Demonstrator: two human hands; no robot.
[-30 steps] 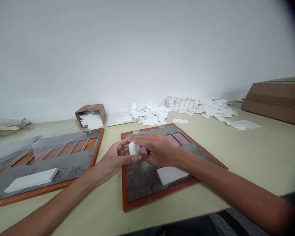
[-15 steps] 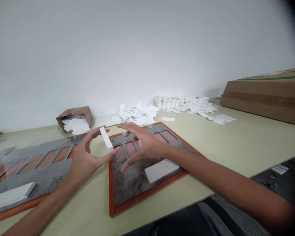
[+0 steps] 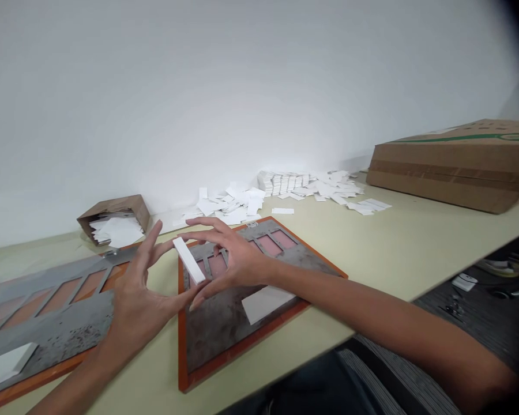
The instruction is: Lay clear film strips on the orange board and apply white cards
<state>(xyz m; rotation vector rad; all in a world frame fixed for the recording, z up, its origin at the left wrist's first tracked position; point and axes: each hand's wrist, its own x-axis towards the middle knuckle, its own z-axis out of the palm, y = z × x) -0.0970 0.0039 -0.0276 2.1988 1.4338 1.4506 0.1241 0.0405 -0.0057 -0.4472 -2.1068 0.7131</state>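
Workshop bench [image 3: 372, 253] with metal jigs [image 3: 211, 340], white pieces [image 3: 229, 207], cardboard carton [image 3: 454, 173]

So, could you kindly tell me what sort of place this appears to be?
Probably a production workshop: an orange-framed metal jig with rectangular windows, heaps of white cut pieces, and a large cardboard carton.

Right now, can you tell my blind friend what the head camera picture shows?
A person's left hand pinches a white rectangular block by its ends, with the right hand close beside it. Below them lies an orange-edged metal plate; white paper pieces and a cardboard box lie farther back.
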